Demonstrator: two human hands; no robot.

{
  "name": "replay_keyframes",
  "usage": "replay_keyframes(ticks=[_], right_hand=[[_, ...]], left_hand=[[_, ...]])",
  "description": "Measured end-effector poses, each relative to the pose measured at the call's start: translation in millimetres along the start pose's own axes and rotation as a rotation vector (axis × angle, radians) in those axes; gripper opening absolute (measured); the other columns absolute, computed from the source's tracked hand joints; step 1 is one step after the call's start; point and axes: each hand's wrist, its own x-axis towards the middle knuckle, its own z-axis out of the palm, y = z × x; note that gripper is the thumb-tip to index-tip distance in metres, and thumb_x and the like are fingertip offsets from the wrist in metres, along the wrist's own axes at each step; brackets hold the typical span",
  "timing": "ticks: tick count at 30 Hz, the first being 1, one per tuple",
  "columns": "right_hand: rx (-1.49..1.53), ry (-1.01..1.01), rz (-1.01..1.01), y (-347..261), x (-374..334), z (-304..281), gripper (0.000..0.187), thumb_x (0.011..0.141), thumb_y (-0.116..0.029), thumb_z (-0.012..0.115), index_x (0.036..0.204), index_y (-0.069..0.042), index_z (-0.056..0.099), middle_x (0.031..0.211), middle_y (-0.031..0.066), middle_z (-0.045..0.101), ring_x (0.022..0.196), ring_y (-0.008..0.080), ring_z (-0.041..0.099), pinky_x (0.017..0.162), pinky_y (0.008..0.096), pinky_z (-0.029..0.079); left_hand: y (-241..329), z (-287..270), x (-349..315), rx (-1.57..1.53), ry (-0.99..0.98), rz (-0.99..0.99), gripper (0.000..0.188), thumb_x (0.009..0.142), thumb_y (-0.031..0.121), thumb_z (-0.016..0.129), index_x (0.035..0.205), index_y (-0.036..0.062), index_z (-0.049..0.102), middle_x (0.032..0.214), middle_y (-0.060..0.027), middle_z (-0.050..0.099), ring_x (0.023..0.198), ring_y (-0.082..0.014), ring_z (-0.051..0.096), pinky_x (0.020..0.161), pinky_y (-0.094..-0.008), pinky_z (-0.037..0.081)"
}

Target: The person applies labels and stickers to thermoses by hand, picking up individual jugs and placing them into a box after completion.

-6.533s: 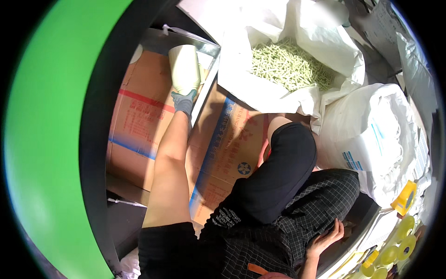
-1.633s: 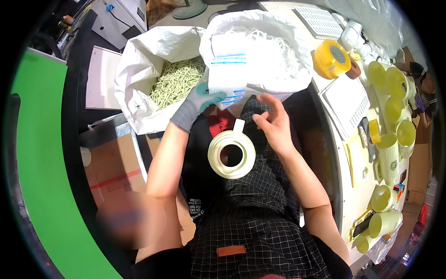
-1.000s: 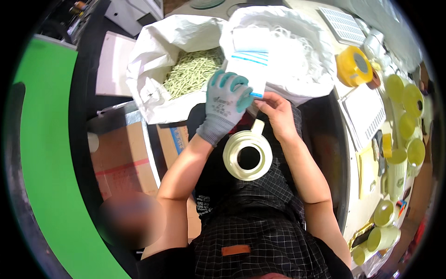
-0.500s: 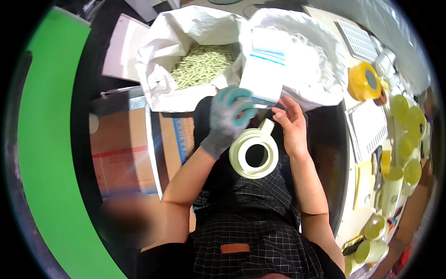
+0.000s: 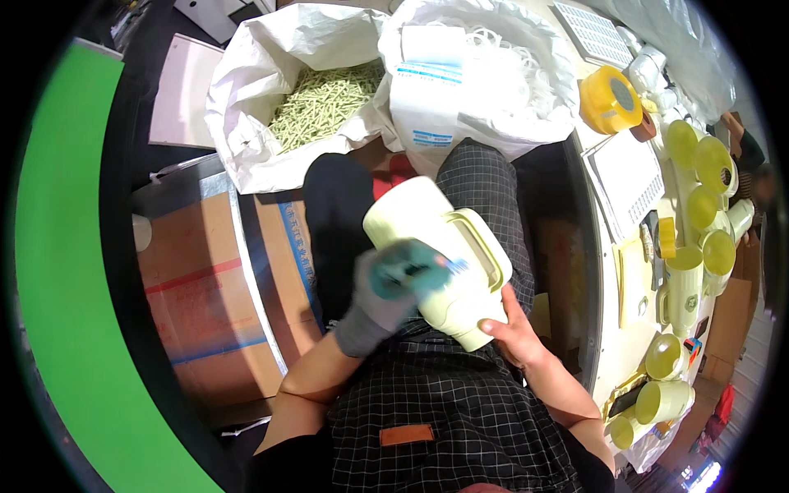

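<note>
A pale green jug (image 5: 408, 212) with a looped side handle (image 5: 491, 256) lies slantwise over my lap, its narrower end toward me. My bare right hand (image 5: 519, 335) grips that narrower end, thumb on top. My left hand (image 5: 386, 283), in a grey glove with teal fingers, is curled over the jug's left side. Motion blurs its fingers. A faint bluish streak shows by the fingertips, too smeared to name.
Beyond my knees stand a white sack of short pale green sticks (image 5: 325, 103) and a sack of white rings (image 5: 526, 78) with a white packet (image 5: 427, 99). Cartons (image 5: 205, 287) lie left. On the right bench (image 5: 604, 337) are yellow tape rolls (image 5: 610, 99), papers (image 5: 625, 177) and several green containers (image 5: 684, 287).
The jug has turned from opening-up to lying slantwise. My right hand has come down onto its narrower end. My left hand has moved from the white packet to the jug's side.
</note>
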Motion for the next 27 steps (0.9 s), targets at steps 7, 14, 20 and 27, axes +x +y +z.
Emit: replay_keyframes(ticks=[7,14,20,27], right_hand=[[-1.112,0.103,-0.547,-4.6,17.5,13.8,0.13,0.073,-0.021,0.101,0.175,-0.007,0.02,0.171,0.0266,0.037,0.157,0.0431,0.044,0.128,0.0521,0.042],[-1.118,0.126,-0.584,2.3,20.3,15.7,0.131,0.071,-0.022,0.101,0.175,-0.012,0.023,0.172,0.028,0.036,0.157,0.0479,0.043,0.126,0.0545,0.043],[-1.153,0.127,-0.649,4.6,23.6,14.2,0.13,0.071,-0.024,0.103,0.174,-0.018,0.024,0.171,0.0297,0.034,0.152,0.0504,0.048,0.119,0.0564,0.05],[-1.252,0.159,-0.723,7.6,25.7,18.1,0.129,0.07,-0.026,0.105,0.171,-0.021,0.026,0.168,0.0315,0.035,0.142,0.0523,0.058,0.104,0.0559,0.062]], left_hand=[[-3.5,-89.5,13.9,-0.196,0.211,-0.229,0.017,0.097,0.001,0.082,0.112,-0.0016,0.076,0.095,-0.0104,0.078,0.078,-0.0167,0.072,0.069,-0.0318,0.059],[-6.8,-101.0,13.1,-0.164,0.124,-0.283,0.018,0.096,0.005,0.085,0.111,-0.0009,0.078,0.094,-0.0096,0.079,0.076,-0.0152,0.072,0.069,-0.0296,0.059],[-1.5,-108.7,13.6,-0.184,0.082,-0.267,0.02,0.096,0.008,0.086,0.112,-0.0004,0.078,0.093,-0.0089,0.079,0.075,-0.0142,0.072,0.07,-0.029,0.059],[8.5,-98.9,13.3,0.172,0.146,-0.256,0.025,0.092,0.015,0.091,0.108,0.0006,0.077,0.088,-0.0038,0.076,0.075,-0.0103,0.069,0.069,-0.0257,0.055]])
